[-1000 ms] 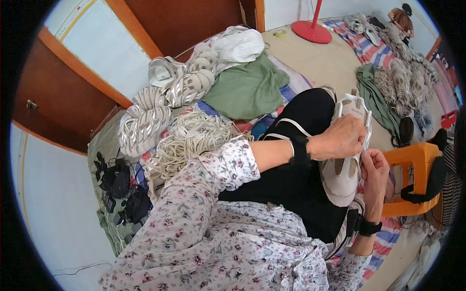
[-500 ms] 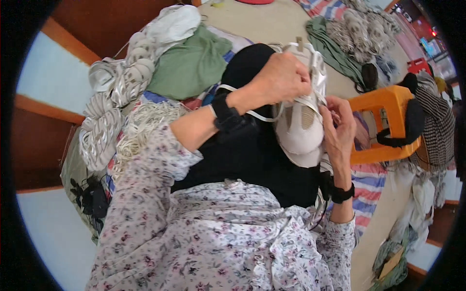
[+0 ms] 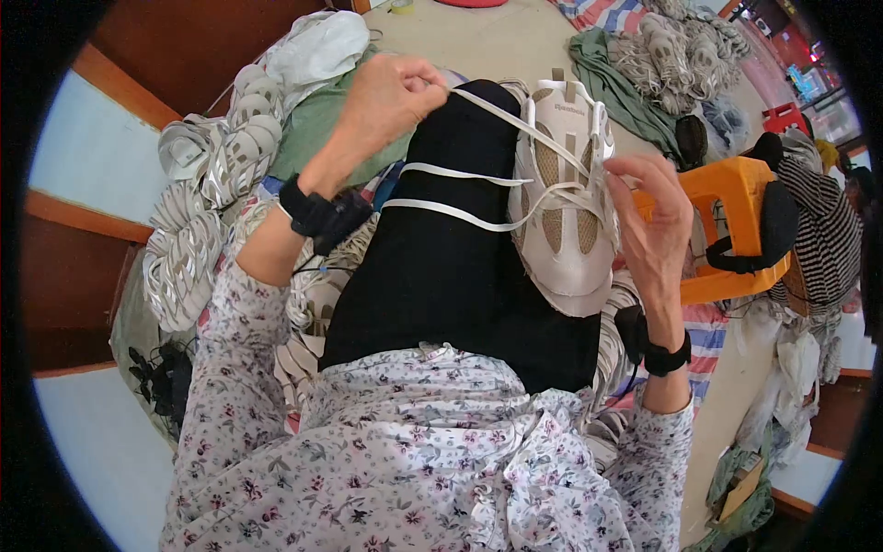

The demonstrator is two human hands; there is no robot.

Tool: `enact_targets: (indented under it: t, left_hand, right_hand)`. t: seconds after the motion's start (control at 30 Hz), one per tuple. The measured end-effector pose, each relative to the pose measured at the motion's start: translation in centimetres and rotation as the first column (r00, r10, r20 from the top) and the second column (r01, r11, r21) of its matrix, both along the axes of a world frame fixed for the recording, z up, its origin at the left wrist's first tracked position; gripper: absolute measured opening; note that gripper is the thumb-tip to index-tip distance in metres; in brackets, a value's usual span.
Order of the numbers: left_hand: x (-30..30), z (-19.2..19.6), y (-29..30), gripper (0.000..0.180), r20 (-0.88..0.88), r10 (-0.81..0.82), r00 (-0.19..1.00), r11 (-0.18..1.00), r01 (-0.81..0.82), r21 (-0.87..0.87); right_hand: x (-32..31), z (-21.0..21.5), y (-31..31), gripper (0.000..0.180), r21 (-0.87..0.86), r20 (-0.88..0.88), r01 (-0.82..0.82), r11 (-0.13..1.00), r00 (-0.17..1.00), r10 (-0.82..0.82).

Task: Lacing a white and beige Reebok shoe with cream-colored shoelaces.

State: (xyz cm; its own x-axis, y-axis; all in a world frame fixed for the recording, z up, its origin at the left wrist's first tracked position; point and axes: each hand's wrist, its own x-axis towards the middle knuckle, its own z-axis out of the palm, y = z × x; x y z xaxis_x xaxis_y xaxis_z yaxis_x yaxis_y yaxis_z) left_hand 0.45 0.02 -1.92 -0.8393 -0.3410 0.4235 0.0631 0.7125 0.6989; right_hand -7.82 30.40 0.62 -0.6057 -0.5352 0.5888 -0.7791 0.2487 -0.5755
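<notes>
Shoe rests on your black trousers; your left hand pinches its lace, your right hand bends at its edge, grip unclear. Pulling unevenly could tilt the shoe or snag the slack strands.

The shoe upper is cream and tan, the lace white, the shirt floral

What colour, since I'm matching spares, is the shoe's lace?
The lace is off-white; the head view shows it best.
</notes>
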Motion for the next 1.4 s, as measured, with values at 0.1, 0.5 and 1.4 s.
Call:
enact_targets:
  t: [0.1, 0.5, 1.4]
  left_hand:
    - [0.4, 0.1, 2.6, 0.015, -0.009, -0.026, 1.000, 0.983, 0.027, 0.184]
    - [1.3, -0.4, 7.5, 0.015, -0.036, -0.341, 0.939, 0.921, 0.326, -0.215]
    - [0.4, -1.0, 8.2, 0.018, 0.155, -0.365, 0.918, 0.908, 0.388, -0.160]
  right_hand:
    - [0.4, 1.1, -2.4, 0.009, 0.060, 0.124, -0.106, 0.993, 0.987, 0.098]
    - [-1.9, 2.5, -5.6, 0.017, 0.563, 0.239, -0.359, 0.744, 0.933, 0.269]
    - [-3.7, 2.7, -5.9, 0.010, 0.564, 0.362, -0.466, 0.681, 0.881, 0.303]
